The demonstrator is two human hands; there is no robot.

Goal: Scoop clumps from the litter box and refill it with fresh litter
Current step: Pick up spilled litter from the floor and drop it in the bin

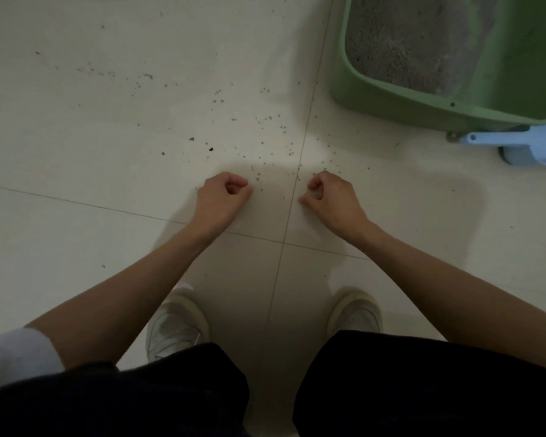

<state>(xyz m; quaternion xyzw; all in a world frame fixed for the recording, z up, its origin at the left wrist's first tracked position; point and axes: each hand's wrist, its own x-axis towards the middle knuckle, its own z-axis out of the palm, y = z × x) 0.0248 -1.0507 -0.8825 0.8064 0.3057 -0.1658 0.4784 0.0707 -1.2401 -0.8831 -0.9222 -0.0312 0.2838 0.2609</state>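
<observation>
A green litter box [391, 99] stands on the floor at the upper right, with grey litter [407, 42] inside it. A light blue scoop [524, 146] lies on the floor against the box's near right corner. My left hand [224, 197] and my right hand [328, 197] are held out over the floor in front of me, well short of the box. Both have loosely curled fingers and hold nothing.
Pale floor tiles [108, 152] carry scattered litter grains [265, 127], densest between my hands and the box. My two white shoes [177, 323] stand below my hands, and my dark trousers [423, 389] fill the bottom of the view.
</observation>
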